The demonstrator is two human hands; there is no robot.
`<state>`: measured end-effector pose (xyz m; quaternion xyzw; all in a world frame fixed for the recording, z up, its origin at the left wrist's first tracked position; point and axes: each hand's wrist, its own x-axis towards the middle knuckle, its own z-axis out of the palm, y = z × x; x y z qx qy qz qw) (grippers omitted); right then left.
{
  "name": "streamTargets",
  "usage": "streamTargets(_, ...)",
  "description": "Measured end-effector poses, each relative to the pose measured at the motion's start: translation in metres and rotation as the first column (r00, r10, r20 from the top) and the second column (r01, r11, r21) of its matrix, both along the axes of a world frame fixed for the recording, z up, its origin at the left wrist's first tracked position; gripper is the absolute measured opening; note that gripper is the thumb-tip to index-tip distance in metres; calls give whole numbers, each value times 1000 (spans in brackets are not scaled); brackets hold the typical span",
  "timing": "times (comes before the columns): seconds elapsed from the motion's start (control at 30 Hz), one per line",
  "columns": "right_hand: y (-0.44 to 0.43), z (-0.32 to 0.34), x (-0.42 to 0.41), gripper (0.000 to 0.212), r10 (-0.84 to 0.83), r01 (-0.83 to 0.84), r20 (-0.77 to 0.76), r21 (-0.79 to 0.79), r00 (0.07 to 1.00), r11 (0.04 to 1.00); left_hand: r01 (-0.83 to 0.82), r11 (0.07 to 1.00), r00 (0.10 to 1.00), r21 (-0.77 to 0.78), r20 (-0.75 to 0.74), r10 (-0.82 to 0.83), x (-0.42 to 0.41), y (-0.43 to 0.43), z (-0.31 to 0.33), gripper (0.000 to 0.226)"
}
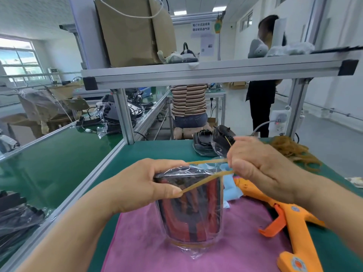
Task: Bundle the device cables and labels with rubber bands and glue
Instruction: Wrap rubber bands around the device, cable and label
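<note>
A clear plastic bag of red and black cables (193,211) stands upright on a pink cloth (216,252). My left hand (143,183) grips the bag's top, thumb and fingers curled round it. A tan rubber band (208,178) is stretched from my left fingers across the bag's top to my right hand (261,169), which pinches and pulls its other end to the right. A second band circles the bag near its bottom. An orange glue gun (290,218) lies on the cloth to the right, under my right forearm.
A pile of tan rubber bands (294,150) lies at the back right of the green table (157,152). Black bagged devices (214,142) sit behind my right hand. A blue cloth (230,186) lies beside the bag. An aluminium shelf frame (196,73) spans overhead. People work beyond the table.
</note>
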<state>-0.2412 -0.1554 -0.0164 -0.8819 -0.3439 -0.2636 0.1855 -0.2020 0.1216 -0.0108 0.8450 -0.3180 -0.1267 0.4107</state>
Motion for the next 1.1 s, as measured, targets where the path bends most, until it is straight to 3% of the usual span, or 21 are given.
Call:
streamTargets(0.13, 8, -32, -13, 51, 63, -64, 41, 34, 997, 997, -12, 999, 998, -30, -54, 11, 3, 5, -3, 48)
streamTargets(0.27, 20, -42, -8, 43, 75, -67, -61, 119, 995, 991, -23, 1000, 999, -10, -38, 23, 4, 9, -5, 55)
streamTargets(0.47, 32, -43, 2, 42, 166, -87, -149, 433, 975, 897, -59, 998, 998, -6, -3, 59, 1, 15, -8, 55)
streamTargets(0.57, 39, -48, 2, 37, 206, 20, -256, 672, 945, 740, -83, 997, 996, -1, 23, 83, 1, 16, -11, 52)
streamTargets(0.67, 44, -48, 1, 20, 313, 145, -301, 887, 901, 438, -100, 995, 994, -29, 34, 101, 4, 21, -15, 52)
streamTargets(0.7, 47, -47, -1, 21, 332, 158, -319, 888, 888, 432, -103, 994, 994, -39, 33, 105, 4, 21, -16, 52)
streamTargets(0.8, 63, -44, -1, 67, 264, 200, -480, 716, 837, 669, -83, 995, 996, -56, 30, 85, 4, 18, -17, 50)
streamTargets(0.87, 76, -44, 1, 87, 195, 274, -566, 637, 801, 721, -48, 997, 998, -68, 39, 51, 4, 14, -16, 47)
streamTargets(0.9, 80, -45, 2, 83, 184, 294, -576, 634, 796, 715, -36, 997, 999, -69, 38, 39, 3, 12, -16, 47)
streamTargets(1.0, 82, -41, 2, 44, 194, 290, -556, 663, 808, 690, -68, 991, 997, -116, 22, 71, 2, 14, -21, 44)
streamTargets(1.1, 80, -41, 0, 41, 238, 271, -566, 669, 789, 692, -137, 969, 990, -203, -59, 128, 2, 25, -32, 54)
